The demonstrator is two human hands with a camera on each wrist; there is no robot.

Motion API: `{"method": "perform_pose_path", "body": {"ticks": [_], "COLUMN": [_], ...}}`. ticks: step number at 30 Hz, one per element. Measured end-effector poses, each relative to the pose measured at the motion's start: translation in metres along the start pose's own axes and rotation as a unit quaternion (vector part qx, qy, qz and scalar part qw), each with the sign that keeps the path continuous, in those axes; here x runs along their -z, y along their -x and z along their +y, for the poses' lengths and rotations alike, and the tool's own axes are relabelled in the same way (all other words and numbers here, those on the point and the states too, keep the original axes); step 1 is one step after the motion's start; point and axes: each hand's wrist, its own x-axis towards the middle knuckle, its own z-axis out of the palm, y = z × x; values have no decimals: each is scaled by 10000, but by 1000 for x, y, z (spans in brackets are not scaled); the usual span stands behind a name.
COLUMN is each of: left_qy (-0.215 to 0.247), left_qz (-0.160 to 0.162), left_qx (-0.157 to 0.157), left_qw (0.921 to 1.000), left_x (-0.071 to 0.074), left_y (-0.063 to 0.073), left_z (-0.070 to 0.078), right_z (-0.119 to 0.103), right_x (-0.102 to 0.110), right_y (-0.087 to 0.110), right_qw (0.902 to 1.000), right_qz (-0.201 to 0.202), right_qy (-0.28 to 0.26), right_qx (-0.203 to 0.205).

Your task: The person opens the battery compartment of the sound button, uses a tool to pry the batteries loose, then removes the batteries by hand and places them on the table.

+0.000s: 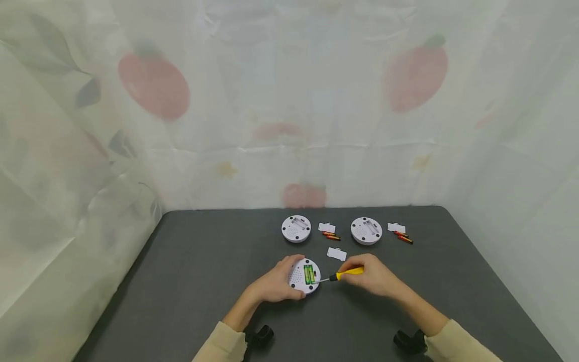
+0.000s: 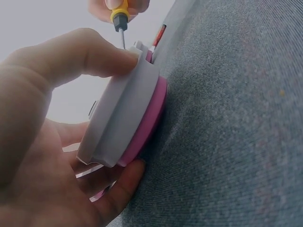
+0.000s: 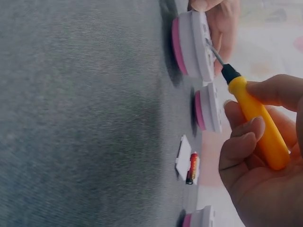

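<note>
A round white device (image 1: 296,276) with a pink underside lies compartment side up, two green batteries (image 1: 309,274) sitting in its open compartment. My left hand (image 1: 277,282) holds it by the rim, the thumb (image 2: 106,59) on the near edge and fingers around the far side. In my right hand (image 1: 372,275) is a yellow screwdriver (image 1: 353,271), gripped between thumb and curled fingers. Its metal shaft (image 3: 217,54) slants to the device, with the tip at the compartment's edge by the batteries. Whether the tip touches a battery, I cannot tell.
Farther back stand two more round white devices, one at the left (image 1: 296,229) and one at the right (image 1: 366,231), with bare compartments. Beside each lie a white cover and red-and-black batteries (image 1: 403,237). Another white cover (image 1: 336,254) lies behind the screwdriver on the dark table (image 1: 203,251).
</note>
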Motion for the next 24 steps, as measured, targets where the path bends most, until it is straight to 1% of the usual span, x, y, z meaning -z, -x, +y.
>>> {"method": "perform_pose_path", "body": {"ticks": [3,9,15,20,24], "left_qy": [-1,-50,-23,-35,-39], "left_qz": [-8,-18,-8,-1,4], "left_qx": [35,43,11,18,14], "left_qw": [10000,10000,10000,10000,10000], "left_x": [-1,-1,0,0,1], "left_y": [0,-1,-1,-1,-1], "left_z": [1,1,1,1,2], "right_z": [-4,-11,-13,-14,-12], "right_x": [2,2,1,-2,-7], "right_y": [-1,-3,-4,-3,1], "right_qw": [9999,9993,9992,9982,9959], "right_qz": [-63,-96,-88,188,497], "right_qy": [111,342,383,571,718], "right_qx": [-12,120,13,67,232]}}
